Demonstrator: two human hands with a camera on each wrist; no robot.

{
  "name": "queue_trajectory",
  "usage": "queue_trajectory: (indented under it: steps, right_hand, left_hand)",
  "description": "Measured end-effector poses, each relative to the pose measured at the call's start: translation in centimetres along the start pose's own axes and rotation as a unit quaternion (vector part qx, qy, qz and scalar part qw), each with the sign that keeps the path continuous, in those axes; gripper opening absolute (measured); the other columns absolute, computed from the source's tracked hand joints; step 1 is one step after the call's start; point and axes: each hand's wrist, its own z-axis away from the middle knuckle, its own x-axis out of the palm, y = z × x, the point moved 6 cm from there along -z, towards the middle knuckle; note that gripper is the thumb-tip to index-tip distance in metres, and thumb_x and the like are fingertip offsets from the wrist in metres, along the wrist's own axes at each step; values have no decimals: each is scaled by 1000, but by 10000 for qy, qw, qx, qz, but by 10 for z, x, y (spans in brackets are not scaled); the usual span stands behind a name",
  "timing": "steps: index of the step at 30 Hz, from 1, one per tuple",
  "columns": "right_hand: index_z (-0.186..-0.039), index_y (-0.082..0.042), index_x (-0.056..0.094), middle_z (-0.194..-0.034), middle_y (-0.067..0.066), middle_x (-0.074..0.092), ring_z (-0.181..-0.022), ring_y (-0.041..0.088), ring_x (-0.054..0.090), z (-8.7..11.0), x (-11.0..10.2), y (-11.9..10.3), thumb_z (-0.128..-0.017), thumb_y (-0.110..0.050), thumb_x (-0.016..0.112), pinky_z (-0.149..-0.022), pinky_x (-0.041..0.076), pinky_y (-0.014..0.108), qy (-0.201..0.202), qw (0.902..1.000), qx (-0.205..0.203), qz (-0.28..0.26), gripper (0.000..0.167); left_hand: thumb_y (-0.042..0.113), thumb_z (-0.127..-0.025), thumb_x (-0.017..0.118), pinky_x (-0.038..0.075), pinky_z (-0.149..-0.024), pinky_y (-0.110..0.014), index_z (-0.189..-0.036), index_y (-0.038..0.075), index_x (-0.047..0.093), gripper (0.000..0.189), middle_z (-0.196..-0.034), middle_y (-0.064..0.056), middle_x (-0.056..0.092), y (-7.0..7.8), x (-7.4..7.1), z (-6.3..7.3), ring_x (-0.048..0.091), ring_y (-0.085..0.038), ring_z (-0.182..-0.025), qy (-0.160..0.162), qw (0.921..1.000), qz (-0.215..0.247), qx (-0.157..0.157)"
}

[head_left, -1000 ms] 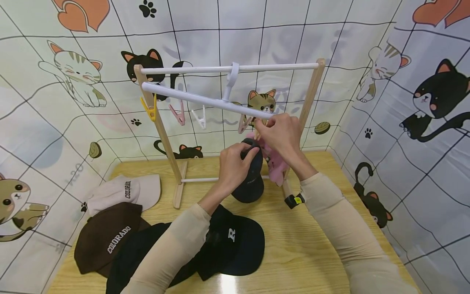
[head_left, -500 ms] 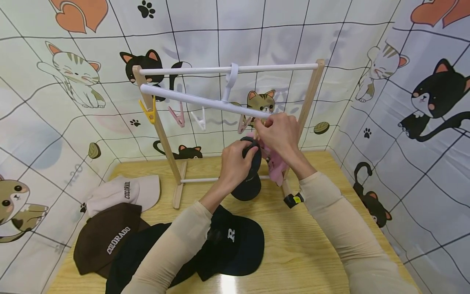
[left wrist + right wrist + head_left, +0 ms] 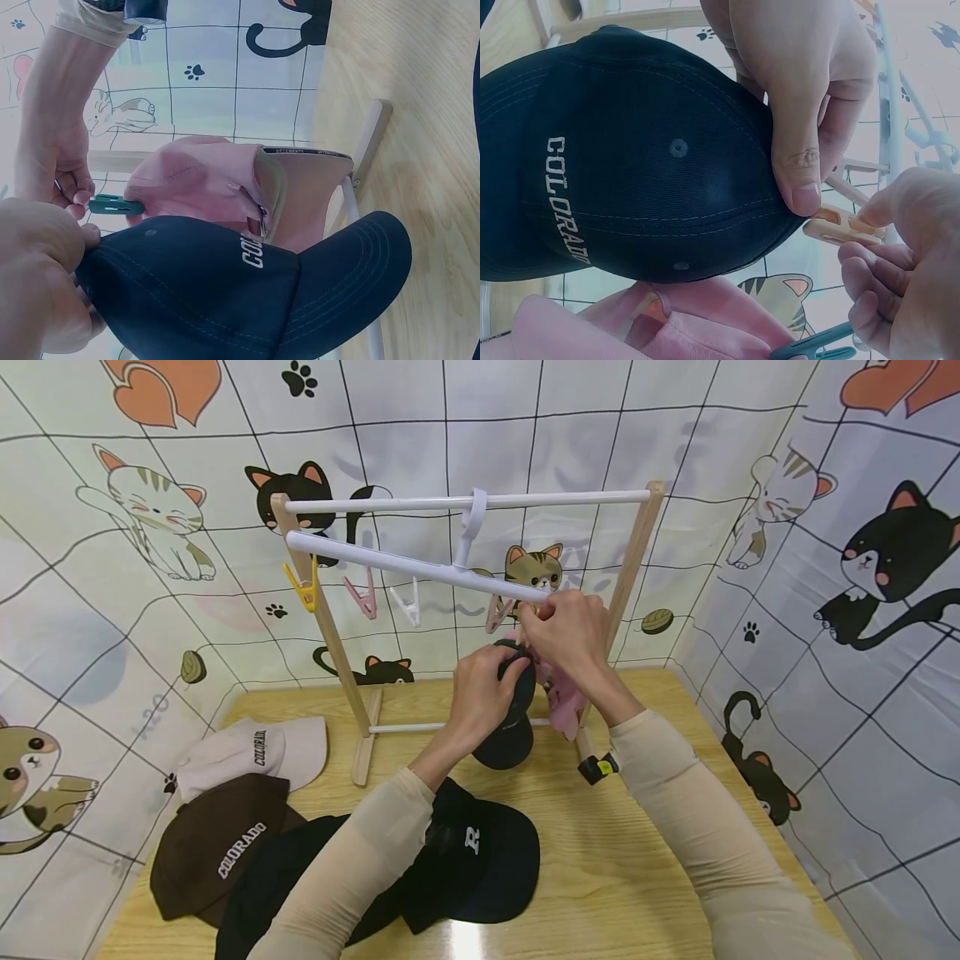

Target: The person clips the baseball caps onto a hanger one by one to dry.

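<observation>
A dark cap lettered COLORADO (image 3: pixel 641 165) hangs brim down from my left hand (image 3: pixel 480 689), which pinches the top of its crown between thumb and fingers. My right hand (image 3: pixel 573 631), just under the hanger's lower right end, pinches a peach clothespin (image 3: pixel 840 229). That clothespin's tip is right at the crown's edge, beside my left thumb. Behind it, a pink cap (image 3: pixel 199 176) hangs from a green clothespin (image 3: pixel 112 205). The white hanger (image 3: pixel 405 564) hooks over the rack's top bar and slopes down to the right.
Yellow (image 3: pixel 303 585), pink (image 3: pixel 362 593) and white clothespins (image 3: pixel 408 602) dangle below the hanger. On the wooden table (image 3: pixel 615 868) lie a beige cap (image 3: pixel 300 747), a brown cap (image 3: pixel 217 843) and black caps (image 3: pixel 495 860). The rack's wooden posts (image 3: pixel 633 560) flank my hands. A black-yellow object (image 3: pixel 598 768) sits by the right foot.
The dark cap has tilted and shifted slightly left and up with my left hand, then stayed nearly still. My right hand keeps its place by the hanger's end.
</observation>
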Motion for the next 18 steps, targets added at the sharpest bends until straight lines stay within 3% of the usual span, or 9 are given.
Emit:
queue_trajectory:
  steps: [18]
  right_hand:
    - [-57,-9,64,-53,2,51,-48,20,36,-1,0,-4,-100,-25,66,-48,25,32,-11,9997,-250,46,45]
  left_hand:
    - [20,-107,79,61,-72,-44,-104,4,87,18,-99,-12,86,-2,-1,-11,82,-31,-88,-66,9996,-256,-48]
